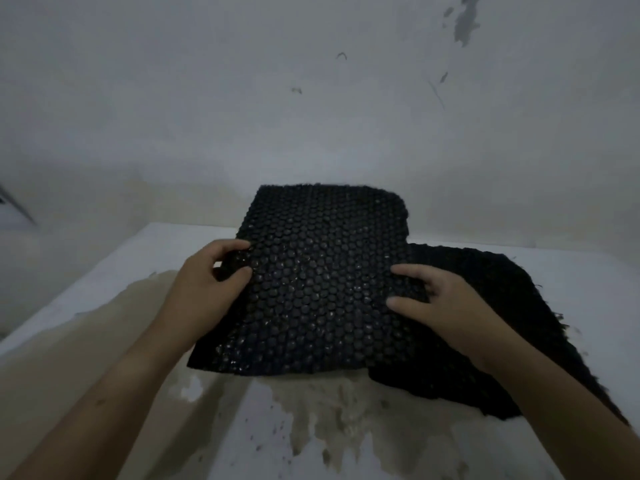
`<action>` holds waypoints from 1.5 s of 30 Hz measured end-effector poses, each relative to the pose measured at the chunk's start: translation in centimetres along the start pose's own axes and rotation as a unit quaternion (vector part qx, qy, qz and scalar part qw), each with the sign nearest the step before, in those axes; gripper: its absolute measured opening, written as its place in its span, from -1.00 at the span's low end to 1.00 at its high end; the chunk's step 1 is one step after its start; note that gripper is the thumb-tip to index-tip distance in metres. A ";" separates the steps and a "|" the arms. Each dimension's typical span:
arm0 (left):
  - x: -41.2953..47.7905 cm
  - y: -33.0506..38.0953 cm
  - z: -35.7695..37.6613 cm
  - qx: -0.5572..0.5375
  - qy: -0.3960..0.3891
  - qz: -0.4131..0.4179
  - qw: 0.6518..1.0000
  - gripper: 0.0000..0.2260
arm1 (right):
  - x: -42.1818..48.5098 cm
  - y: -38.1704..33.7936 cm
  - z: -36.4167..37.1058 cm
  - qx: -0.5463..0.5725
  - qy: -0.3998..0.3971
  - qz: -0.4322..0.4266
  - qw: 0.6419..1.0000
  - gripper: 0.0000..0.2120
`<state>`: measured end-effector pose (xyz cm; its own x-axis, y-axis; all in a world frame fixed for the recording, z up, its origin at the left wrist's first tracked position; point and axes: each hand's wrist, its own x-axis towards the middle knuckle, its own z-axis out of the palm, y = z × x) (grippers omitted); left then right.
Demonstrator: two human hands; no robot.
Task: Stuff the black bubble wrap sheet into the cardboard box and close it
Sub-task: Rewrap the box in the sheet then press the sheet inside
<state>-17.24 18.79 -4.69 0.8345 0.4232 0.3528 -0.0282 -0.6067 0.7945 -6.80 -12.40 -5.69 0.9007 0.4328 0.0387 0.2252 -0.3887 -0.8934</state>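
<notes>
A black bubble wrap sheet (322,282) lies folded over itself on a white table (571,289), with its far edge lifted off the surface. My left hand (204,285) grips the sheet's left edge, fingers curled over it and thumb on top. My right hand (440,303) grips the right side of the upper layer, with fingers and thumb spread on the bubbles. A lower layer of the sheet (485,306) spreads out to the right beneath my right forearm. No cardboard box is in view.
The table's white surface carries a large brownish stain (311,420) at the front and left. A pale, marked wall (311,98) rises close behind the table's far edge.
</notes>
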 end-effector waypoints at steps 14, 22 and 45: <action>2.8 0.2 4.3 0.273 -0.204 0.121 0.932 -0.38 | 2.5 -1.9 3.1 -0.331 0.122 -0.145 0.924 -0.51; 3.7 0.3 5.4 0.265 -0.257 0.152 0.917 -0.39 | 6.1 -2.9 4.8 -0.486 -0.045 -0.053 0.871 -0.47; 4.6 2.3 7.6 0.314 -0.309 0.099 0.892 -0.59 | 6.8 -3.6 5.9 -0.514 0.046 -0.127 0.847 -0.62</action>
<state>-9.29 14.21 -4.96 0.9970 -0.0674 -0.0381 -0.0561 -0.9679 0.2450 -3.70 -3.21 -4.83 0.7889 0.5617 0.2493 0.5783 -0.8158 0.0079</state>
